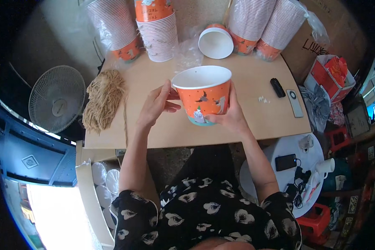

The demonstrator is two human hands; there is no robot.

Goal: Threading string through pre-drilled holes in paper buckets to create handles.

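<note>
An orange paper bucket [214,98] with a white inside and printed Halloween figures is held up over the table, tilted slightly so its mouth shows. My right hand [231,114] grips it from the right, thumb across the front and the other fingers mostly hidden behind. At the bucket's left side is my left hand [156,104], fingers apart and pointing toward the wall of the bucket. Whether its fingertips touch the bucket I cannot tell. Inside, the bucket looks bare apart from a small dark speck near the far rim.
Tall bucket stacks [156,39] line the table's back, with a single bucket [216,43] on its side. A bundle of tan strings [104,100] lies left, near a fan [57,100]. Right are a black object [277,88], a pale slim device [295,103] and a round white stool [275,148].
</note>
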